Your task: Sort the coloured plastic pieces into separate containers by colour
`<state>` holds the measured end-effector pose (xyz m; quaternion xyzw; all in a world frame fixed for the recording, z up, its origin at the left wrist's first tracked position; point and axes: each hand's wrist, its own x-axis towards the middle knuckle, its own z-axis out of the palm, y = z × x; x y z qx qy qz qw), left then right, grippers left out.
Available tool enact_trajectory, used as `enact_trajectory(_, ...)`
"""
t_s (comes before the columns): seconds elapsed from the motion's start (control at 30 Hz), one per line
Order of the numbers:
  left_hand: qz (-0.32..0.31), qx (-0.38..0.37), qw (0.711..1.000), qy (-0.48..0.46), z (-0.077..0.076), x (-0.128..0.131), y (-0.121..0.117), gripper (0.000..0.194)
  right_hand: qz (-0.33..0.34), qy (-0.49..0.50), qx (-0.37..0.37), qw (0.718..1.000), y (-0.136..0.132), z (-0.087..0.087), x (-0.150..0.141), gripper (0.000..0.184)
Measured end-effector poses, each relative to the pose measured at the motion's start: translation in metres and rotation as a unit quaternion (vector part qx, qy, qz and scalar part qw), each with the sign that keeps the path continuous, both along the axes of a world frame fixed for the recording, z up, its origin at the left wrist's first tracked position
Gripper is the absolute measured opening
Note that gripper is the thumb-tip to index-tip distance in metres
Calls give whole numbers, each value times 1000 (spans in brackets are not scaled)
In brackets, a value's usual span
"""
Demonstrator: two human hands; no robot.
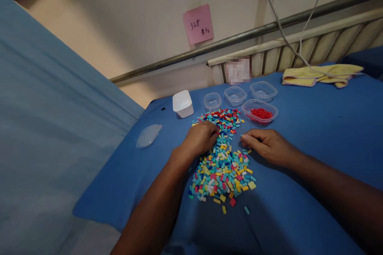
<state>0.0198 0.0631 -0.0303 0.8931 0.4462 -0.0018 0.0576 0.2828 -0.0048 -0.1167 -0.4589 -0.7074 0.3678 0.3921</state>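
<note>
Small toy building bricks in teal, yellow, red, white and blue lie in a long loose pile on the blue-covered surface. My left hand rests at the left side of the pile's upper part, fingers curled down among the bricks; what they hold, if anything, is hidden. Right of the pile, my right hand is closed, thumb and fingertips pinched together, with anything between them too small to name. Just beyond it stands a clear plastic tub holding red bricks.
Behind the pile stand three more clear tubs, a small one, a middle one and a right one. A white tub and a clear lid lie left. A yellow cloth and cable lie back right, before a bed rail.
</note>
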Motion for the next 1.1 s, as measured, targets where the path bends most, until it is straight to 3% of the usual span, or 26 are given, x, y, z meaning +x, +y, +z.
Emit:
enact_trajectory(0.17,10,24,997,69,-10,12,6,27,-1,-5,1,1000,0,1,0,47)
enact_trajectory(0.43,4,3,997,77,-4,1,7,20,0,-23,6,1000,-1,5,1,44)
enact_trajectory(0.67,17,-12,1000,12,-9,-10,17,24,1,-28,4,1000,1,1,2,41)
enact_trajectory(0.8,41,-87,990,-99,-15,-15,25,18,2,-26,5,1000,1,0,2,42)
enact_trajectory(0.87,77,-157,964,-201,-18,-19,28,15,1,-28,6,1000,0,1,2,42)
enact_trajectory(0.97,135,-248,889,-362,-21,-24,28,21,2,-33,6,999,0,2,2,41)
enact_trajectory(1.1,213,-296,812,-455,-19,-23,23,36,0,-28,1,1000,1,1,2,41)
